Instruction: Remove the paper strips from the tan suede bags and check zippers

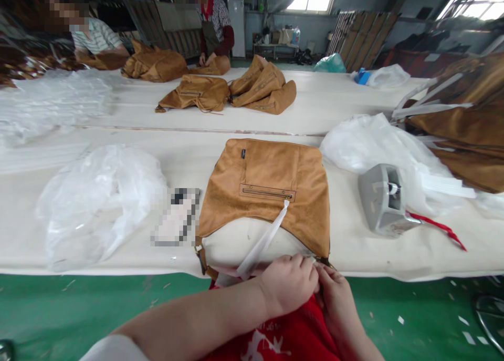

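A tan bag (271,166) lies flat on the white-covered table, its curved opening towards me. Its front has a zipper (268,193), and a white strip (263,240) hangs from the zip pull. My left hand (290,283) reaches across to the bag's near right corner, fingers curled. Against it, my right hand (335,287) has thumb and fingers pinched together by the metal strap fitting. A small bit of white material shows between the hands. What exactly the fingers grip is mostly hidden.
A grey tape dispenser (381,199) with a red ribbon stands at right, by plastic wrapping (370,140). A clear plastic bag (104,203) and a blurred phone-like object (177,216) lie at left. More tan bags (260,85) and two people are across the table.
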`<state>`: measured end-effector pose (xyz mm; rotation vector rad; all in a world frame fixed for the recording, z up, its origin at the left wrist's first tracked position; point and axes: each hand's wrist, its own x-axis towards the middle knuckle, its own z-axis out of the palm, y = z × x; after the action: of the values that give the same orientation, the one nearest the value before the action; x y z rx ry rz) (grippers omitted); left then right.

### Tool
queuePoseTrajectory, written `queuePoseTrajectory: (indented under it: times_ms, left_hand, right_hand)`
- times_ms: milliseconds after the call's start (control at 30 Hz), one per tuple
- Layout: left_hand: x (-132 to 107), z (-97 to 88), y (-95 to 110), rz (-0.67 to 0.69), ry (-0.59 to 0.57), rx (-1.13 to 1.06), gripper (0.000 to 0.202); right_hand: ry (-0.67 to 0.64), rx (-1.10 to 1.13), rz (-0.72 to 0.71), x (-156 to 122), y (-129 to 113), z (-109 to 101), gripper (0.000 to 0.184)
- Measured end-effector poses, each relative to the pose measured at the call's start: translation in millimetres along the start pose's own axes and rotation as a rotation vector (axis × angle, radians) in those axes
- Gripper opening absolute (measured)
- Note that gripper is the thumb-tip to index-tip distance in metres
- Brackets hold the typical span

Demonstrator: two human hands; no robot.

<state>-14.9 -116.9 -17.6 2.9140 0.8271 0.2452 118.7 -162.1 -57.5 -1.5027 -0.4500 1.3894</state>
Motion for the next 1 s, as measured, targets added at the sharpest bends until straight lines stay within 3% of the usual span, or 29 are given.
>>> queuePoseTrajectory:
  times_ms: [133,200,367,433,533,633,867,1000]
  left_hand:
    - [-2.0,1.6,1.8,0.06,-0.006,0.044,0.022]
    - [-1.9,1.0,2.1,0.026,-0.033,-0.013,0.023]
    - [-1.0,-2.3,-7.1,-0.495,-0.197,-0.434,0.021]
    - [0.5,-3.5,-15.0,-0.562,-0.263,-0.589,0.02]
    - [5.1,-5.1,-25.4,-0.525,-0.226,-0.699,0.021]
    - [11.3,-6.7,-30.5,-0.501,-0.176,-0.701,0.035]
    - [20.5,-9.7,-34.8,-0.335,-0.319,-0.482,0.037]
    - [22.2,-5.1,-37.5,-0.359,-0.312,-0.489,0.036]
  right_hand:
    - [0.008,0.002,-0.013,-4.7,-4.1,-0.3,0.037]
    - [0.002,0.024,-0.007,-6.9,-5.6,1.3,0.038]
    - [0.0,0.026,-0.036,-5.0,-5.3,4.5,0.046]
    - [0.025,0.008,-0.061,-0.8,-5.9,4.5,0.045]
    - [0.026,-0.003,-0.094,7.3,-7.9,3.5,0.045]
    - [0.021,-0.01,-0.099,13.2,-8.6,1.4,0.043]
    - [0.052,-0.128,-0.132,14.2,-5.2,1.9,0.05]
    - [-0.12,-0.372,-0.088,10.8,-21.7,-7.1,0.049]
